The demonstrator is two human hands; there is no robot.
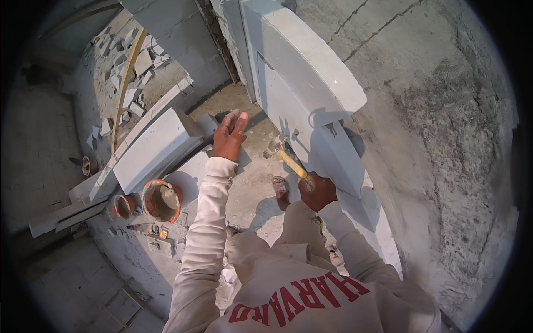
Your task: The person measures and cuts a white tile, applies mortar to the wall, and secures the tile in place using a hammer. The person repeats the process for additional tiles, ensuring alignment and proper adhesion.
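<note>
My right hand (317,192) is wrapped round the yellow handle of a hammer (292,164). The hammer's head points away from me, over the floor beside a low wall of pale blocks (300,119). My left hand (230,136) is raised, holding nothing, its fingers stretched forward and a little bent. It hovers to the left of the hammer, touching neither the hammer nor the blocks. On the wall's top lies a large white block (311,61), and the hammer's shadow falls on the wall's side.
To the left stand a large white block (158,150), an orange-rimmed bucket (176,194) with grey residue and a smaller orange bucket (123,206). Hand tools (145,227) lie near them. Broken block pieces (133,72) cover the ground beyond. A rough concrete surface (438,139) fills the right.
</note>
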